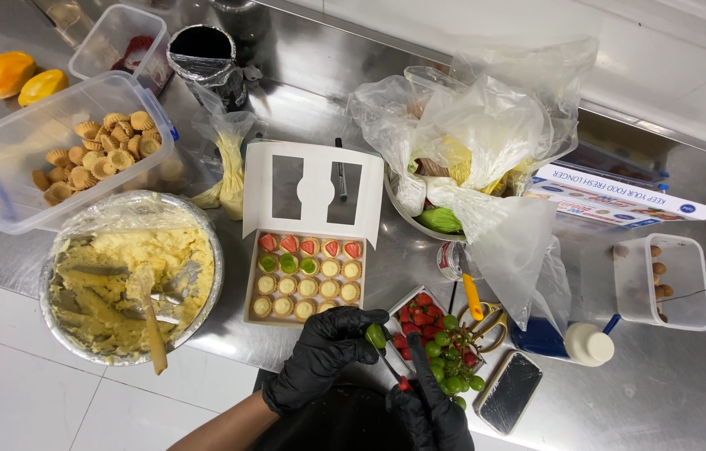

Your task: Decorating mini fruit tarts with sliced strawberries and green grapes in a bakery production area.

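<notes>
Green grape [376, 336], small and round, sits pinched in the black-gloved left hand [323, 355] at the lower middle of the frame. Just right of it, the black-gloved right hand [428, 409] grips a small red-handled knife [394, 372], whose blade slants up-left to the grape. Right of both hands lie a bunch of green grapes [445, 359] and cut strawberries [415, 321]. Directly above the left hand, farther on the steel desk [670, 384], stands the open white cardboard box of small tarts [307, 276].
</notes>
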